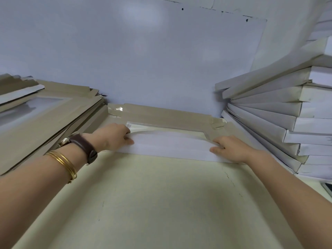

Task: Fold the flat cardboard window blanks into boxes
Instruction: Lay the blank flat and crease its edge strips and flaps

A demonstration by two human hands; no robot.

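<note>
The blank (pixel 161 115) lay between blank stack (pixel 45 114) and box stack (pixel 280 112), left hand (pixel 115 136) and right hand (pixel 229 148) apart, each pinching an end of the flap (pixel 170 145), likely the best hold on light, springy card.

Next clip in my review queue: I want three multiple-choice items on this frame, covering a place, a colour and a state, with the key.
1. Where is the stack of folded white cardboard boxes?
A. On the person's right
B. On the person's left
C. In the middle of the table

2. What colour is the wristwatch strap on the left wrist?
A. Green
B. Brown
C. White

3. How is the long white cardboard flap?
A. Lying untouched
B. Torn in two
C. Gripped at its ends by the left hand and right hand

Key: 1 A, the stack rises just beyond the right hand. 2 B, the strap is dark brown, next to gold bangles. 3 C, fingers and thumbs of both hands close on the flap's ends.
</note>
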